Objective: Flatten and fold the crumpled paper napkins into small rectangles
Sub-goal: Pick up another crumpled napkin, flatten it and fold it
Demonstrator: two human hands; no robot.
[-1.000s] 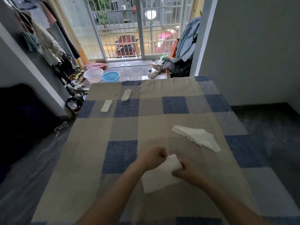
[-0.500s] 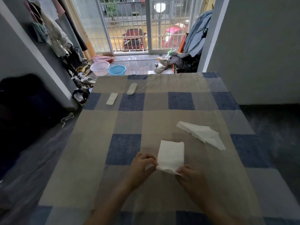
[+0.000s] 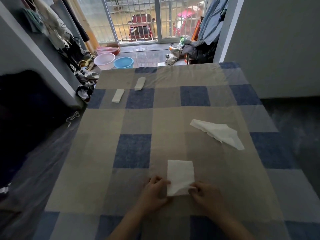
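Note:
A white napkin [image 3: 180, 174], folded into an upright rectangle, lies on the checked blue and tan cloth [image 3: 155, 122] near me. My left hand [image 3: 155, 192] pinches its near left corner. My right hand [image 3: 205, 196] pinches its near right corner. The near edge is slightly lifted and creased. A crumpled, loosely spread napkin [image 3: 219, 133] lies to the right, further away. Two small folded napkins lie at the far left, one [image 3: 118, 95] nearer and one [image 3: 140, 83] beyond it.
The cloth covers a wide flat surface that ends at a far edge [image 3: 164, 66]. Beyond it are a pink basin [image 3: 104, 61], a blue basin [image 3: 124, 62], piled clothes [image 3: 195, 49] and a barred glass door [image 3: 147, 19]. A grey wall [image 3: 277, 40] stands to the right.
The napkin went from lying slanted under both hands to lying straight and stretched away from me. Both hands slid back to its near corners. The view tilted down.

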